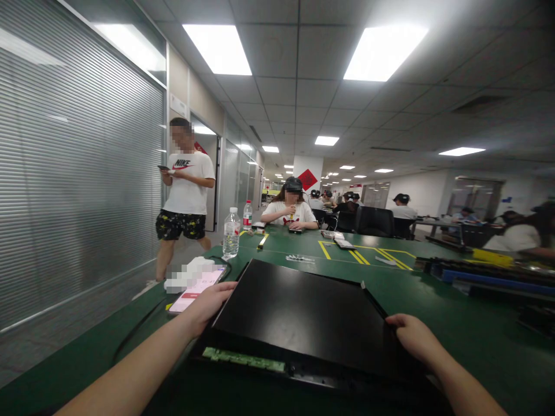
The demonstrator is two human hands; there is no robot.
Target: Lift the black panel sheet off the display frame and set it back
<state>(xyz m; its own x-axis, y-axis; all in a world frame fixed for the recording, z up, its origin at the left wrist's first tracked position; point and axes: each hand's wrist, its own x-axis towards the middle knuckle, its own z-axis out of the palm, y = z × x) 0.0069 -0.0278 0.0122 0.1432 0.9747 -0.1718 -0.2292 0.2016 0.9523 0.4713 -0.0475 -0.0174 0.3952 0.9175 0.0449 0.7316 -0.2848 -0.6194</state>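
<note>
A flat black metal case (299, 312) lies on the green table (455, 323) right in front of me, with a strip of green circuit board (243, 358) showing along its near edge. My left hand (208, 303) grips the case's left edge, fingers curled over the side. On the opposite side, my right hand (411, 335) holds the right edge, its fingers wrapped over the corner. The lid looks slightly raised toward me.
A phone with a pink screen (197, 292) lies left of the case beside a black cable. Two water bottles (231, 233) stand further back. A seated person (290, 211) works across the table; another person (184, 196) stands at left. Blue trays (489, 271) sit at right.
</note>
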